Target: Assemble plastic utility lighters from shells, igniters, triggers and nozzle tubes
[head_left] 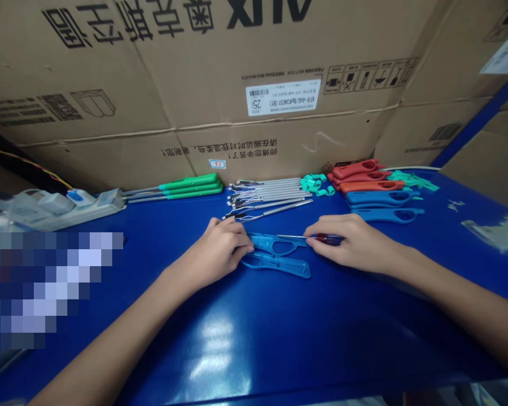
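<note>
On the blue tabletop, my left hand (228,242) grips the left end of a blue plastic handle shell (275,245), fingers closed on it. A second blue handle half (279,265) lies just in front, close to the same fingertips; whether they touch it I cannot tell. My right hand (342,239) is closed around a screwdriver (328,239) with a dark red handle. Its thin metal shaft (291,236) points left, its tip over the upper edge of the first shell. What lies inside the shell is too small to make out.
Behind the hands lie several metal rods with wires (275,194), small teal pieces (315,184), red handle shells (358,169) and blue ones (381,198). Green-handled rods (190,186) sit left, beside a power strip (88,211). A large cardboard box (195,84) walls off the back.
</note>
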A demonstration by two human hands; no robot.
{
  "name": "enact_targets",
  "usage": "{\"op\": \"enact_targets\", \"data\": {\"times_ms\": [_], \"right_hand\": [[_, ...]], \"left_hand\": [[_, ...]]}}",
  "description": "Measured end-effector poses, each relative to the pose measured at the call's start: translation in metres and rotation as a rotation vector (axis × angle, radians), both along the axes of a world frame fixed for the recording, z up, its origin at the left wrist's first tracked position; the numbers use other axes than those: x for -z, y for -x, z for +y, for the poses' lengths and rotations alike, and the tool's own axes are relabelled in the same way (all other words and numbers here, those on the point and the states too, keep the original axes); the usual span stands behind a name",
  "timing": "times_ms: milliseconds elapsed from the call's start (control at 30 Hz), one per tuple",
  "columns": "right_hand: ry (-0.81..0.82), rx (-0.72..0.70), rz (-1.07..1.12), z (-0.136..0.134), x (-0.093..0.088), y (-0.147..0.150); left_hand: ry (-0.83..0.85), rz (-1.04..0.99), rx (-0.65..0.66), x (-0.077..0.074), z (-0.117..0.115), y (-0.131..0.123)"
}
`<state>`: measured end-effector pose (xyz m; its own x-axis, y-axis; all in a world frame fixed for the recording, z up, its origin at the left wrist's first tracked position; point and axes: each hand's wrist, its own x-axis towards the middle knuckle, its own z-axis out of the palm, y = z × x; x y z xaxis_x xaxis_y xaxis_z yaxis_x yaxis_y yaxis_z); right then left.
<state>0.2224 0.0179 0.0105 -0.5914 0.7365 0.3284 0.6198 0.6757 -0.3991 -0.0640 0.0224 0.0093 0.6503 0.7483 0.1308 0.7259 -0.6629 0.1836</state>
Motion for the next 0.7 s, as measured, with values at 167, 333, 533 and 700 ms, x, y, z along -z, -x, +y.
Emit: {"op": "enact_targets", "data": {"times_ms": [167, 333, 533, 700], "right_hand": [[0.036, -0.05, 0.034, -0.003, -0.002, 0.003], [0.036, -0.107, 0.0, -0.004, 0.002, 0.004], [0.031, -0.061, -0.045, 0.0, 0.006, 0.003], [0.005, -0.034, -0.051, -0.001, 0.01, 0.007]], "left_hand": [[0.049, 0.024, 0.012, -0.004, -0.001, 0.002], [0.037, 0.067, 0.09, -0.006, -0.001, 0.007], [0.032, 0.074, 0.171, -0.01, -0.002, 0.006], [0.025, 0.14, 0.202, -0.013, -0.003, 0.004]]}}
